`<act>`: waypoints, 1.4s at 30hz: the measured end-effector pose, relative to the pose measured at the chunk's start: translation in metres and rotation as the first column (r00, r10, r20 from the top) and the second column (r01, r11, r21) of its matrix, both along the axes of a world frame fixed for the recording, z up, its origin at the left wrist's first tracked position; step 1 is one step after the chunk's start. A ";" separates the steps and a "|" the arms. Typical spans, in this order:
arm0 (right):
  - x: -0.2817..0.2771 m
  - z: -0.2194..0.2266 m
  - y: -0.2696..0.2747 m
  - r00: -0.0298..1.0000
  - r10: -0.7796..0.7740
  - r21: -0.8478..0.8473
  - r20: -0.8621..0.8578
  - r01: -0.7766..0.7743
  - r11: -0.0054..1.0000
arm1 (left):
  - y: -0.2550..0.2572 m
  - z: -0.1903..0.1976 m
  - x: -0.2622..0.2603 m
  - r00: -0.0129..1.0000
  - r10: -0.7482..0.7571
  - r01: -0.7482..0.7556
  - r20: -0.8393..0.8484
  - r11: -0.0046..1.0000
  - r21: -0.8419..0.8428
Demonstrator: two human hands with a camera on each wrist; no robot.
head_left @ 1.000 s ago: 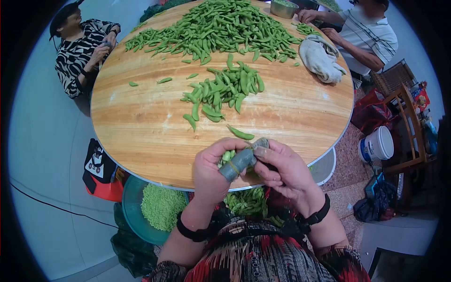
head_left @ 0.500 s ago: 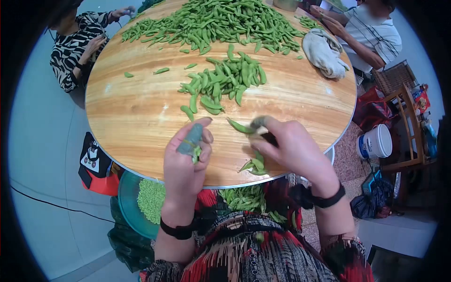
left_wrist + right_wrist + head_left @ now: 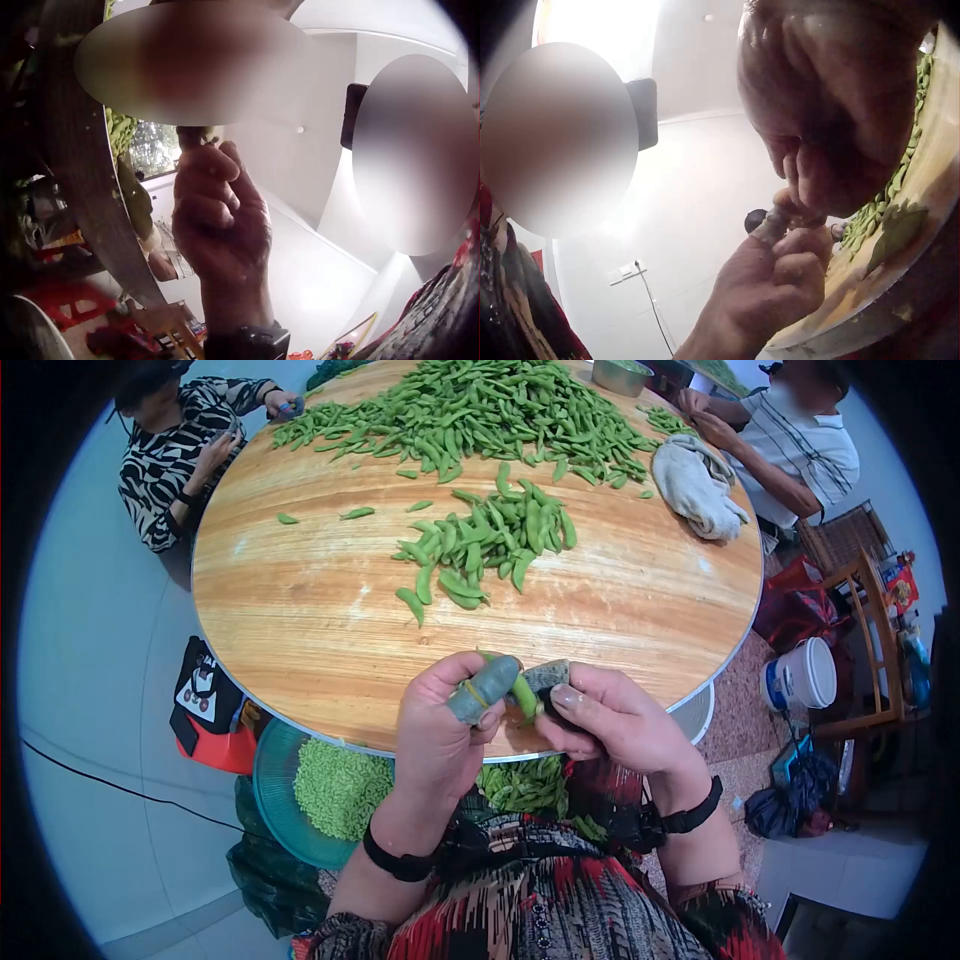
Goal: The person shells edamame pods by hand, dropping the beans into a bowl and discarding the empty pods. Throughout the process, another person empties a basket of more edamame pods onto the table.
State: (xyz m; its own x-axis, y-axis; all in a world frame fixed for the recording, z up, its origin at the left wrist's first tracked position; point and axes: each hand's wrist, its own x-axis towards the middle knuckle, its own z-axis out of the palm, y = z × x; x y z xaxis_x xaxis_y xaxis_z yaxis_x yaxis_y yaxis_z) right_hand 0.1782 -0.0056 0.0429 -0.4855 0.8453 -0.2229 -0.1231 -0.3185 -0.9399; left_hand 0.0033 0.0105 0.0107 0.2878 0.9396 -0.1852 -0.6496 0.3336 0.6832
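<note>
In the head view a green pod (image 3: 524, 698) is held between the two hands above the table's near edge. My left hand (image 3: 432, 735) pinches its upper part, the thumb wrapped in a grey-green cover with a yellowish band. My right hand (image 3: 630, 725) grips the pod's other side with curled fingers, a grey cover on one of them. In the right wrist view the left hand (image 3: 761, 289) meets the right hand (image 3: 829, 105) at the fingertips. The left wrist view shows the right hand (image 3: 221, 217) with its fingers bent; a blurred patch hides the area above.
On the round wooden table (image 3: 300, 610) lie a small pod pile (image 3: 490, 540), a large pod heap (image 3: 480, 420) and a cloth (image 3: 698, 490). A teal basket (image 3: 268, 790) of shelled beans stands below left; pods lie on the lap. Two people sit across.
The right hand has come back from the tabletop to the left hand, bringing a pod from the table. The left hand has moved right to meet it.
</note>
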 end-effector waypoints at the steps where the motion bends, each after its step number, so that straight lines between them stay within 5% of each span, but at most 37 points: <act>1: 0.001 -0.001 0.000 1.000 0.003 0.004 0.000 -0.003 1.000 | 0.000 0.000 0.000 1.000 0.003 -0.003 0.000 1.000 0.004; 7: 0.001 -0.006 -0.002 0.999 0.033 -0.061 0.032 -0.031 0.998 | -0.006 -0.003 0.004 0.981 0.028 -0.017 -0.194 0.998 0.056; 10: 0.003 -0.012 -0.004 0.981 0.005 -0.282 -0.193 -0.060 0.958 | -0.006 -0.008 0.006 0.983 0.046 -0.003 -0.176 0.972 0.234; 15: 0.003 -0.015 -0.012 0.893 -0.005 -0.405 -0.451 -0.199 0.893 | 0.003 -0.003 -0.009 0.894 -0.383 0.375 0.231 0.924 0.081; 19: -0.002 -0.010 -0.007 0.962 -0.093 -0.371 -0.257 -0.010 0.929 | -0.001 -0.009 0.010 0.976 -0.177 0.177 0.125 0.984 0.013; 20: -0.005 -0.017 -0.006 0.988 -0.130 0.052 0.082 0.126 0.991 | -0.001 -0.015 0.018 0.988 0.009 0.025 -0.156 0.977 0.213; 21: -0.011 -0.018 -0.005 0.886 -0.295 0.486 0.358 0.092 0.869 | 0.000 -0.016 0.022 0.891 0.246 -0.063 -0.381 0.899 0.433; 22: -0.015 -0.006 -0.004 0.768 -0.397 0.599 0.502 0.021 0.800 | -0.001 -0.015 0.022 0.893 0.247 -0.065 -0.375 0.897 0.436; 26: -0.012 -0.010 0.020 0.769 -0.348 0.513 0.537 0.030 0.858 | 0.003 -0.005 0.020 0.918 0.211 -0.130 -0.335 0.960 0.247; 29: -0.012 -0.012 0.034 0.885 -0.259 0.311 0.387 0.139 0.940 | 0.012 -0.015 0.014 0.991 0.112 -0.104 -0.069 0.988 0.114; 31: -0.017 -0.009 0.033 0.817 -0.299 0.496 0.493 0.019 0.868 | 0.015 -0.016 0.009 0.993 0.060 -0.058 0.101 0.998 -0.023; 34: -0.027 0.001 0.025 0.705 -0.405 0.669 0.582 -0.133 0.731 | 0.014 -0.005 0.011 0.984 0.144 -0.125 0.107 0.978 -0.164; 39: -0.035 -0.010 0.020 0.545 -0.555 0.770 0.629 -0.339 0.541 | 0.009 -0.009 0.013 0.987 0.161 -0.161 -0.018 0.985 -0.054; 42: -0.026 -0.014 0.029 0.843 -0.391 0.650 0.369 0.067 0.757 | 0.013 -0.015 0.008 0.998 0.063 -0.062 0.020 0.996 -0.062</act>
State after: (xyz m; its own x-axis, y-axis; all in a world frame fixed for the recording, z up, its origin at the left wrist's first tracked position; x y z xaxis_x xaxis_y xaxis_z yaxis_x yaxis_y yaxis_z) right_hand 0.1522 0.0229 0.0286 -0.2342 0.9466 0.2217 0.3761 0.2985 -0.8772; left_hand 0.0114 0.0235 -0.0043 0.2332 0.9429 -0.2377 -0.6851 0.3327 0.6480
